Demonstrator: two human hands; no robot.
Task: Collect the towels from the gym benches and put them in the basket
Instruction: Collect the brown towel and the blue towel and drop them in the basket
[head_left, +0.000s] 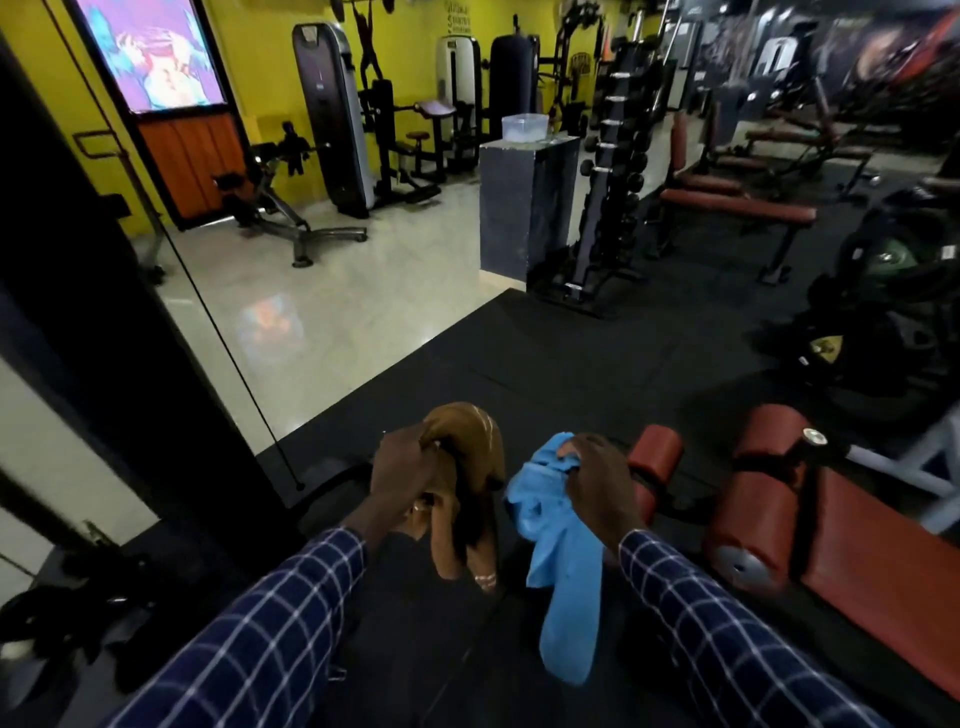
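Note:
My left hand (402, 465) is closed on a bunched brown towel (467, 488) that droops below the fist. A light blue towel (558, 561) hangs from my right hand (597, 480), which grips its upper end. Both hands are held out low in front of me over the black rubber floor. A clear plastic basket (524, 126) stands far ahead on top of a dark pedestal (524, 208). To my right lies a red padded bench (857, 561) with roller pads; no towel shows on it.
A dumbbell rack (608, 171) stands right of the pedestal. More red benches (737, 205) sit at the back right. Weight machines (337, 119) line the yellow wall over a pale tiled floor (311, 291). A black machine (893, 296) is at the right and a dark frame (104, 312) at the left.

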